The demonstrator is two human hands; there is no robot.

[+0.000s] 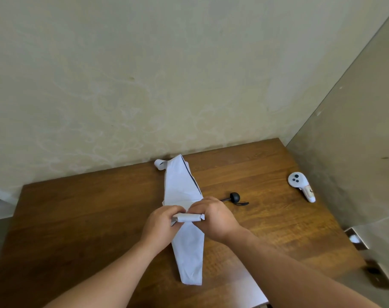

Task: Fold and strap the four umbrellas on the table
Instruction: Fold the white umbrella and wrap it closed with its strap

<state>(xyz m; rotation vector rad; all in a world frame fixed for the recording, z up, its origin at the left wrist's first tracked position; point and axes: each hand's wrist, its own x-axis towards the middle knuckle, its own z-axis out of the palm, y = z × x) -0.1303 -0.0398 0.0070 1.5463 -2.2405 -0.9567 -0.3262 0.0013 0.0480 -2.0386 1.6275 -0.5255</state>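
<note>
Both the left hand [161, 221] and right hand [213, 215] pinch a rolled fold of the white umbrella canopy [182, 190] lying mid-table [77, 218]; risk: slackened grip lets the roll unwind before its strap [159, 164] closes.

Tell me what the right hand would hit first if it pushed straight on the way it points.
The right hand points leftward, so it would probably meet the left hand first, both gripping the white umbrella.
</note>
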